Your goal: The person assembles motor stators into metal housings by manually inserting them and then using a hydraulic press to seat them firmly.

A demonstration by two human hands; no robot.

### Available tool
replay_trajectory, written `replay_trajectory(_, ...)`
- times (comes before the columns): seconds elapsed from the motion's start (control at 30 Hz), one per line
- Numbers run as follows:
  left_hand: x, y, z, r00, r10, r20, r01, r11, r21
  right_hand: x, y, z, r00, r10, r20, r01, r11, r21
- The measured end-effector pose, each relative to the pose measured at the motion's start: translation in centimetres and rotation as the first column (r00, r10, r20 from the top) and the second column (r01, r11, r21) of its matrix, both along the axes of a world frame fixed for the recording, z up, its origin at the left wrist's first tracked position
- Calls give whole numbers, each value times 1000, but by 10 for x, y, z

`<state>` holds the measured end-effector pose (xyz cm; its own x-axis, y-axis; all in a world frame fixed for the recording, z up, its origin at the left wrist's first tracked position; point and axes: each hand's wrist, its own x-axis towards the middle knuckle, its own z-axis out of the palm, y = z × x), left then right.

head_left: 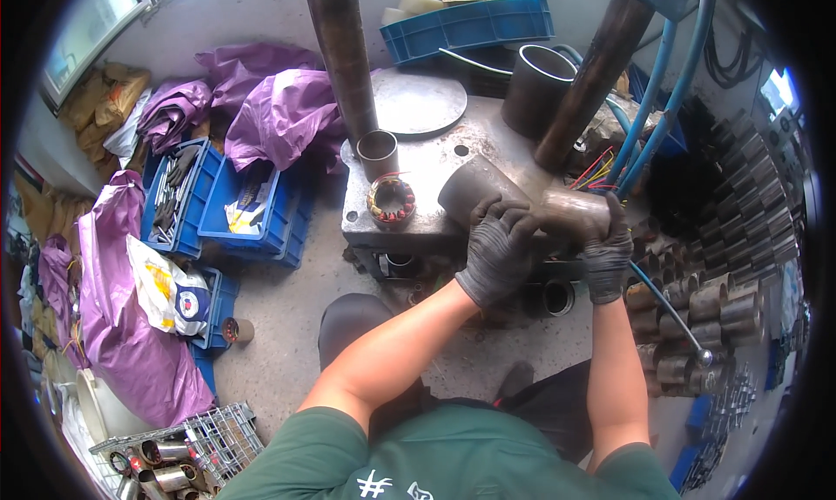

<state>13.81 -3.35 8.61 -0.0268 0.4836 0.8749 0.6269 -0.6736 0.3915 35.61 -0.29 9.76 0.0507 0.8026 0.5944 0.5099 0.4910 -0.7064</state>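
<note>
My left hand [498, 254], in a dark grey glove, is closed with its fingers curled against the near end of a wide grey metal cylinder [477, 186]. That cylinder lies tilted over the front of a metal machine table [431, 156]. My right hand [607, 258], gloved the same way, grips the right end of a shorter, shinier metal sleeve [570, 211]. The sleeve's left end meets the wide cylinder; whether one sits inside the other I cannot tell. Left of them on the table stand a wound stator ring [391, 202] with copper and red windings and a short upright tube [378, 154].
Two steel columns [341, 56] rise from the table, beside a round plate [418, 102] and a dark open cylinder [538, 91]. Blue hoses [649, 134] hang at right, with a ball-ended lever [670, 313] below. Stacked metal sleeves [718, 308] line the right; blue crates [185, 199] stand left.
</note>
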Motion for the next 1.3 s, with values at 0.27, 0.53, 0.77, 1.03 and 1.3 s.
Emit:
replay_trajectory(0.27, -36, -9, 29, 730, -132, 670, 237, 969, -67, -30, -3, 51, 853, -20, 521, -147, 950, 277)
replay_trajectory(0.53, -75, 11, 43, 612, -65, 788, 407, 880, -244, -46, 6, 51, 775, -80, 627, -165, 932, 324)
replay_trajectory(0.77, -88, 18, 32, 800, -79, 594, 304, 908, -288, -41, 20, 39, 840, -139, 524, -69, 931, 358)
replay_trajectory(1.03, -149, -10, 8, 927, 252, 277, -64, 835, -547, -21, -4, 41, 971, -22, 236, -45, 961, 274)
replay_trajectory(1.3, -163, -38, 30, 917, 234, -324, -397, 451, -799, -18, -31, 44, 973, 170, 153, -150, 979, -136)
